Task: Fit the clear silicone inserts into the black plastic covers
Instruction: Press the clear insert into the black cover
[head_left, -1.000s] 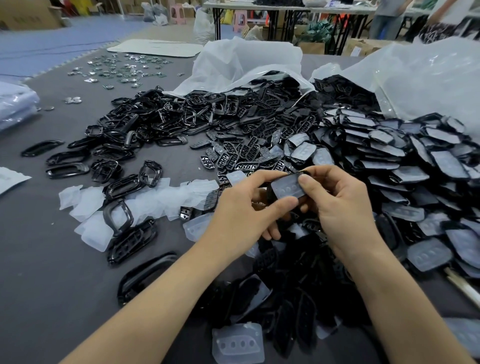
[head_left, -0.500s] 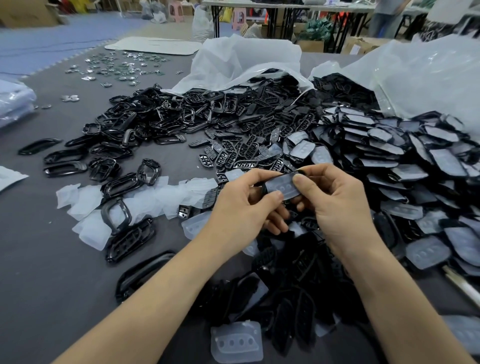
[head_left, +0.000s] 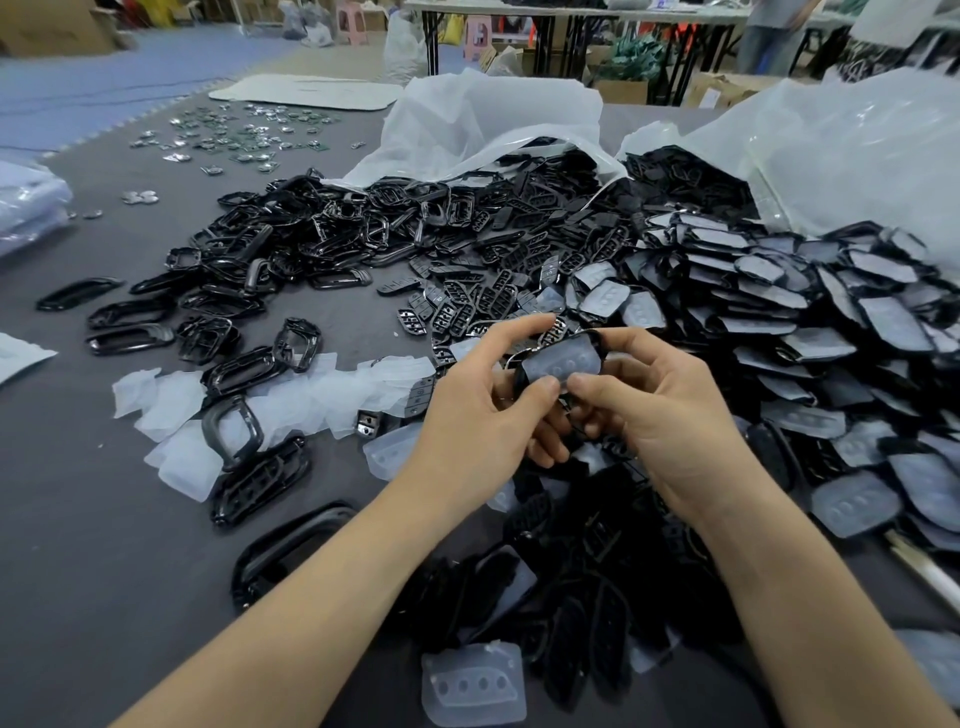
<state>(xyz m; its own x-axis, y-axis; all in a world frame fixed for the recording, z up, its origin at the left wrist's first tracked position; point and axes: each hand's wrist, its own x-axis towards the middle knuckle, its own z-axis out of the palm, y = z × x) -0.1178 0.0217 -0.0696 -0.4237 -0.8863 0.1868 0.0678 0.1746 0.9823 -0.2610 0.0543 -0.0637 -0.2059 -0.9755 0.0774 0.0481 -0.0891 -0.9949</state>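
**Both thumbs on 1 insert, cover behind it**

The left hand (head_left: 483, 410) and the right hand (head_left: 660, 415) meet above the near heap, and together they grip 1 black plastic cover (head_left: 521, 378) with a clear silicone insert (head_left: 561, 361) lying on its upward face. Both thumbs press the insert's near edge, their tips almost touching. The other fingers curl round behind and over the cover, so each hand is closed on the piece. The insert sits between the 2 thumbs and the index fingers arched over its far edge; whether it is fully seated in the cover cannot be told.

On the grey table (head_left: 104, 519), a loose insert (head_left: 470, 680) with 4 oval dimples lies near the bottom edge, between the forearms. Spare clear inserts (head_left: 322, 389) spread out to the left. Covers with inserts in them (head_left: 831, 332) are stacked on the right, and bare black frames (head_left: 311, 244) are heaped beyond, spilling from a plastic bag (head_left: 493, 119).
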